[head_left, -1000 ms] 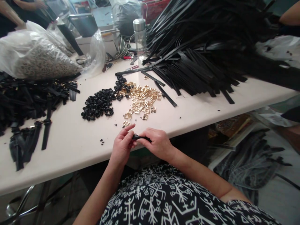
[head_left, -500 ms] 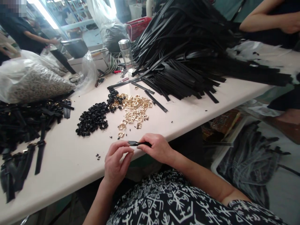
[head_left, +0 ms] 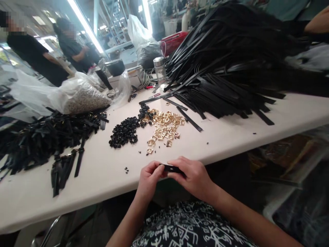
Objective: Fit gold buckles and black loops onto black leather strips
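Observation:
A short black strap (head_left: 171, 168) is held level between both hands at the table's near edge. My left hand (head_left: 150, 175) pinches its left end between thumb and fingers. Around its right part my right hand (head_left: 194, 176) is closed, so that end is mostly hidden. A small pale spot shows on the strap between the hands. Just beyond lie a scatter of gold square buckles (head_left: 166, 125) and, left of them, a heap of small black loops (head_left: 124, 132). Several tiny dark bits (head_left: 126, 170) rest near my left hand.
Long black straps (head_left: 226, 68) make a big pile at the back right. Buckled straps (head_left: 64, 133) lie heaped at the left, beside a clear plastic bag (head_left: 82, 94) of small parts. A glass bottle (head_left: 160, 73) stands behind the buckles. People (head_left: 36, 51) stand far left.
My left fingers, looser before, now pinch the strap's left end. The view has swung left, so the table's things appear further right, and two people show at the far left.

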`<state>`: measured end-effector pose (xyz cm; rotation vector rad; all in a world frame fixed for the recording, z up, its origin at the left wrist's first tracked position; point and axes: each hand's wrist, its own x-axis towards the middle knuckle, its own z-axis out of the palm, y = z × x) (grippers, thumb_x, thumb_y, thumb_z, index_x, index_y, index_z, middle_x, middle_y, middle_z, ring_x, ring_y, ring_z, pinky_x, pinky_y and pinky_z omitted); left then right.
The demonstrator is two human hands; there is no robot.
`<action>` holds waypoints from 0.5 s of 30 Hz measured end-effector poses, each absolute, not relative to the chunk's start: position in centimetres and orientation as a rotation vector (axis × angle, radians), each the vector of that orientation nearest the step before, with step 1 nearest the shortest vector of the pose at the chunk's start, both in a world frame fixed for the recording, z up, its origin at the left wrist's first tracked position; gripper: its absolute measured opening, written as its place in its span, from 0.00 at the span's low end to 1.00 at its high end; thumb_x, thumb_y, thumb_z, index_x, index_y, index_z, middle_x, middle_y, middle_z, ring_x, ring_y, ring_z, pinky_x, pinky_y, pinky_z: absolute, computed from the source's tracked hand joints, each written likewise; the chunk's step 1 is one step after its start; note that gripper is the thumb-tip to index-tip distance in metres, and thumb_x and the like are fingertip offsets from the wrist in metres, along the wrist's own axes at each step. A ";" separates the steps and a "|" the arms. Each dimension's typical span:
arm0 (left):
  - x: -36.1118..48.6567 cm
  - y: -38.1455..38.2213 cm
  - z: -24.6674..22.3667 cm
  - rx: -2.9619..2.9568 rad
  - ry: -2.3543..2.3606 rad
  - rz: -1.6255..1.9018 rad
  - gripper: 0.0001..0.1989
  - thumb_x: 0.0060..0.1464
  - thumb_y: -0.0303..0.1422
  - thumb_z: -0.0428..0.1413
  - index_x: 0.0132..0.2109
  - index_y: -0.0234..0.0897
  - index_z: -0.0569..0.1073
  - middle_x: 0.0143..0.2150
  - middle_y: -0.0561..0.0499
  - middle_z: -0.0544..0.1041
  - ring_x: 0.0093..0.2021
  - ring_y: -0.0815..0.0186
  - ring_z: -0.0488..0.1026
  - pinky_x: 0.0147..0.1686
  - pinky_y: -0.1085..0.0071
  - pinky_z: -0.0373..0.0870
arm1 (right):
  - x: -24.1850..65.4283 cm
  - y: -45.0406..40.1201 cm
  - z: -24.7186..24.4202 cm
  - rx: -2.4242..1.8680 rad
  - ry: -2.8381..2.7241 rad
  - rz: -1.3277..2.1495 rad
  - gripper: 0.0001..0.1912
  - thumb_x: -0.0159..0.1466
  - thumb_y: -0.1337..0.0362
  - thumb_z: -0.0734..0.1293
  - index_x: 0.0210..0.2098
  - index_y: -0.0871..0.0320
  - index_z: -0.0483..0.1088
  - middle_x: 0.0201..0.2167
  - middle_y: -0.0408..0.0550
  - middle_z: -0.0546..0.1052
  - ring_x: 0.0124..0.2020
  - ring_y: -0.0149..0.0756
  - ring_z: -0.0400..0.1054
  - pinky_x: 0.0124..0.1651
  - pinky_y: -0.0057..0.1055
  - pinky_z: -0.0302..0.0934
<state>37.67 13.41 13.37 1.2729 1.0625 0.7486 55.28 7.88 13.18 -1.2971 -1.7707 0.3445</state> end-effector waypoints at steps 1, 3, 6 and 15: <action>37.8 13.4 13.3 1.270 1.061 0.741 0.15 0.53 0.43 0.59 0.28 0.36 0.73 0.23 0.53 0.72 0.27 0.67 0.68 0.33 0.71 0.65 | 55.2 7.9 13.1 -1.290 -1.767 0.345 0.09 0.69 0.59 0.65 0.45 0.56 0.72 0.35 0.47 0.78 0.35 0.35 0.73 0.38 0.29 0.64; 38.0 13.3 13.1 1.261 1.059 0.729 0.15 0.53 0.43 0.60 0.28 0.36 0.73 0.23 0.53 0.72 0.27 0.67 0.67 0.33 0.71 0.65 | 55.2 8.0 13.1 -1.285 -1.761 0.338 0.08 0.69 0.61 0.65 0.43 0.56 0.73 0.34 0.47 0.78 0.35 0.35 0.73 0.37 0.29 0.65; 38.3 13.3 13.1 1.228 1.040 0.710 0.14 0.52 0.43 0.60 0.29 0.36 0.74 0.23 0.53 0.72 0.27 0.66 0.67 0.33 0.70 0.65 | 55.3 8.0 12.7 -1.308 -1.776 0.249 0.08 0.70 0.61 0.63 0.42 0.57 0.73 0.33 0.48 0.78 0.34 0.35 0.73 0.37 0.29 0.64; 38.1 16.0 13.8 1.372 0.953 0.556 0.15 0.54 0.43 0.59 0.30 0.35 0.77 0.27 0.48 0.77 0.29 0.65 0.72 0.32 0.70 0.68 | 58.4 9.0 12.4 -1.502 -1.853 0.021 0.13 0.71 0.62 0.60 0.32 0.57 0.72 0.26 0.45 0.74 0.27 0.33 0.70 0.32 0.31 0.58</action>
